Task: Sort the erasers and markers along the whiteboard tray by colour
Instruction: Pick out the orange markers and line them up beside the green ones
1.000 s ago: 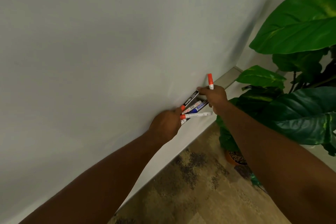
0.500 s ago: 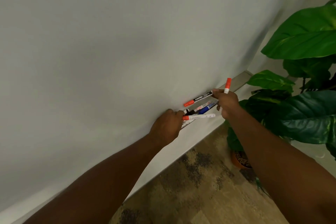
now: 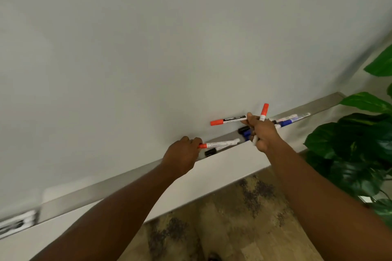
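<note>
Right hand (image 3: 262, 133): I see it clenched on two red-capped markers (image 3: 230, 120), gathering reds together.
Left hand (image 3: 183, 154): fingers pinch another red marker (image 3: 218, 144) lying in the tray (image 3: 127, 178).
Beyond right fingers: blue markers (image 3: 286, 122) in tray.

place: office or meeting room | cues: wall whiteboard (image 3: 148, 48), marker tray (image 3: 89, 193), potted plant (image 3: 360, 144)

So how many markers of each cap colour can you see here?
Red markers: 3
Black markers: 2
Blue markers: 2
Total: 7 that show clearly. A pale marker further right on the tray is too blurred to sort by colour.
</note>
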`<state>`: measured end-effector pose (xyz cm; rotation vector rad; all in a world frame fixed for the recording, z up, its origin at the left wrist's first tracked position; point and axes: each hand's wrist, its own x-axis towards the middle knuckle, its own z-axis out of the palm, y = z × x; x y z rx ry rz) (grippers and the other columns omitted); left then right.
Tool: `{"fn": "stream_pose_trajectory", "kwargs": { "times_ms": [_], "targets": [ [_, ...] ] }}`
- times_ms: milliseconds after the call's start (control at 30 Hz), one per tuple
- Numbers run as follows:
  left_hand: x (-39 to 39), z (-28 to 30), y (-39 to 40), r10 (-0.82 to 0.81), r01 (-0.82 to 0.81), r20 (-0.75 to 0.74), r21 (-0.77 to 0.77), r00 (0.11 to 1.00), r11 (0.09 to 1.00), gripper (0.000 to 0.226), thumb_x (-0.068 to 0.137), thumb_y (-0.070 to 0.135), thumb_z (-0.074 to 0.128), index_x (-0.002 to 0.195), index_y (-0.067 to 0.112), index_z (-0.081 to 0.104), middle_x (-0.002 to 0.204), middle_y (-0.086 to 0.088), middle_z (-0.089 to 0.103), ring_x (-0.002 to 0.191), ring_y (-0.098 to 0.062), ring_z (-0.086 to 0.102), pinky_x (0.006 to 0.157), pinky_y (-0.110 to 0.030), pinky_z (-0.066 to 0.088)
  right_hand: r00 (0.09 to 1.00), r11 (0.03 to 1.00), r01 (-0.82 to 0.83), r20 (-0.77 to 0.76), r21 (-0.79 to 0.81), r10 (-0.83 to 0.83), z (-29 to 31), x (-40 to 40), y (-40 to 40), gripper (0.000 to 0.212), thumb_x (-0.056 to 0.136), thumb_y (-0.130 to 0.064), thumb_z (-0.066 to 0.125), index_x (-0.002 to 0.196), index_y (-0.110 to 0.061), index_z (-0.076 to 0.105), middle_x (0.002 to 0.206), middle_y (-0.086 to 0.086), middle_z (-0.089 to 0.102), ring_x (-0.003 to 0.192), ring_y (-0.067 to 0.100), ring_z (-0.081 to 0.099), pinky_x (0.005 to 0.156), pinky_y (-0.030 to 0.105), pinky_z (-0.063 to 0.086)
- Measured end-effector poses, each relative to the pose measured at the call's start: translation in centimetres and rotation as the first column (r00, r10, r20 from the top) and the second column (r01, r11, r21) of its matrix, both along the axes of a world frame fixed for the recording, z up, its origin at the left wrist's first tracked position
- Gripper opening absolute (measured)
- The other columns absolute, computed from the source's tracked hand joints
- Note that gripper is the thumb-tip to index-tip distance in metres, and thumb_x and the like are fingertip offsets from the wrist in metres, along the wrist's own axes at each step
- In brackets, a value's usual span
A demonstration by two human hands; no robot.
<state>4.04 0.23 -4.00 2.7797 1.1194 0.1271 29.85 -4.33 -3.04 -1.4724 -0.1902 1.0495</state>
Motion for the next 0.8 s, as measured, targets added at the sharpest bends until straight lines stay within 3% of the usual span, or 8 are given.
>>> {"fn": "stream_pose_trajectory", "kwargs": {
  "times_ms": [233,500,667,800],
  "targets": [
    [-11.4,0.9,-0.6,0.185,-0.185,-0.001,0.039,0.983,0.982,0.026,0.101,0.030,0.037,0.120,0.020,0.051,0.097,-0.006,0.059,0.083,-0.025,0.058,0.068,-0.038,0.050,0.979,0.979,-0.203,-0.004,-0.004,0.203,0.4,-11.6,1.9,0.017,0.090,-0.030,0.067,0.083,-0.017,0.058,0.099,0.009,0.074,0.037,0.006,0.031,0.036,0.020,0.030],
    [-20.6,1.2,-1.7,0.349,-0.349,0.005,0.029,0.937,0.937,0.026,0.101,0.029,0.035,0.120,0.020,0.050,0.096,-0.007,0.059,0.081,-0.025,0.058,0.068,-0.040,0.052,0.944,0.944,-0.328,-0.036,-0.022,0.327,0.4,-22.1,2.7,0.015,0.087,-0.027,0.070,0.081,-0.018,0.059,0.099,0.009,0.075,0.044,0.009,0.032,0.040,0.023,0.033],
    [-25.8,0.5,-2.8,0.419,-0.420,0.013,0.024,0.908,0.907,0.024,0.101,0.029,0.039,0.119,0.019,0.051,0.096,-0.007,0.058,0.069,-0.023,0.051,0.064,-0.035,0.049,0.918,0.918,-0.395,-0.044,-0.039,0.394,-0.1,-28.1,2.2,0.011,0.087,-0.025,0.071,0.084,-0.018,0.064,0.093,0.005,0.076,0.046,0.010,0.033,0.046,0.026,0.034],
    [-30.3,-0.8,-3.6,0.474,-0.473,-0.005,0.053,0.881,0.879,0.023,0.099,0.029,0.043,0.117,0.020,0.053,0.097,-0.008,0.057,0.073,-0.025,0.060,0.061,-0.033,0.047,0.897,0.898,-0.438,-0.086,-0.043,0.434,-0.8,-32.7,1.5,0.007,0.088,-0.020,0.070,0.085,-0.018,0.064,0.091,0.005,0.075,0.043,0.009,0.029,0.044,0.023,0.030]
  ]
}}
